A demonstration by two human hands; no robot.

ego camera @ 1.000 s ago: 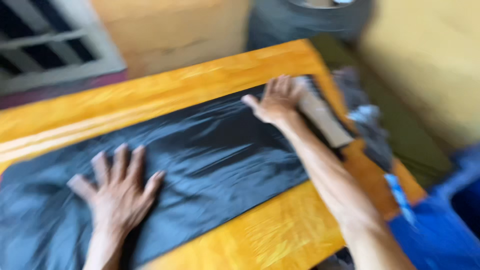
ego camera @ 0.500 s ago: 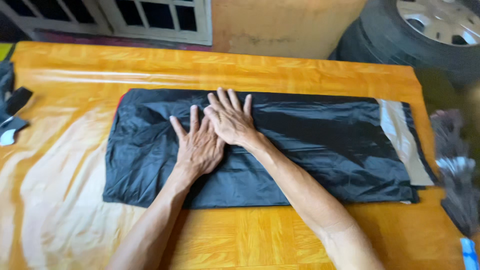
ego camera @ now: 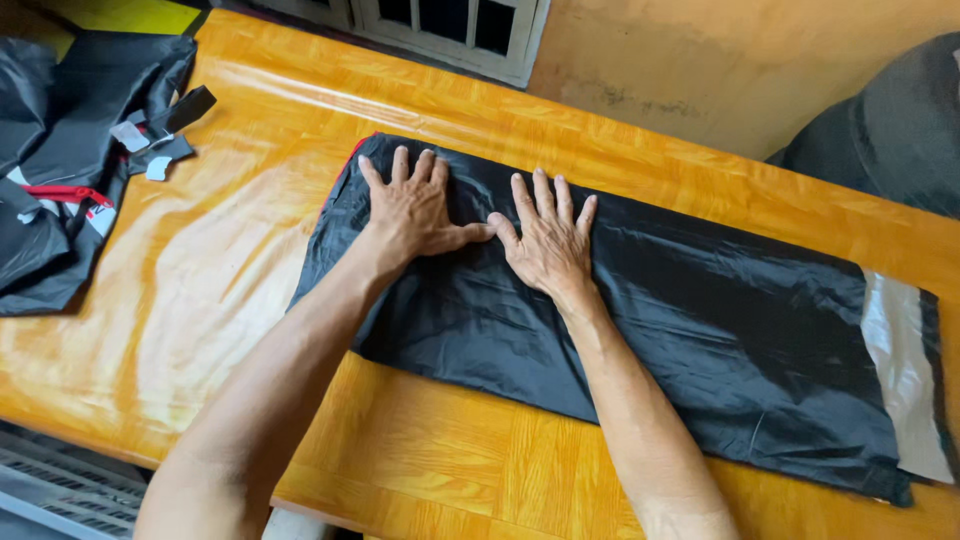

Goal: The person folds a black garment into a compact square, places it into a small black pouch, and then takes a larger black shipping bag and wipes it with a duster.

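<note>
Both hands pressed flat on a folded black garment on an orange table.

The left hand (ego camera: 415, 210) and right hand (ego camera: 548, 238), fingers spread and grasping nothing, lie thumbs touching on the black garment (ego camera: 700, 330), near its 10 o'clock end. Its long axis runs from 10 to 4 o'clock across the table (ego camera: 200, 280); the far grey band (ego camera: 905, 380), possibly a reflective strip, is cut off. Dark clothing (ego camera: 60, 150) lies at 9 o'clock.

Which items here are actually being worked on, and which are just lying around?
In hand:
- folded black garment, flat on the orange table
- left hand and right hand, both pressed palm-down on it

Lying about:
- pile of black clothing at the table's left end
- dark tyre behind the table
</note>
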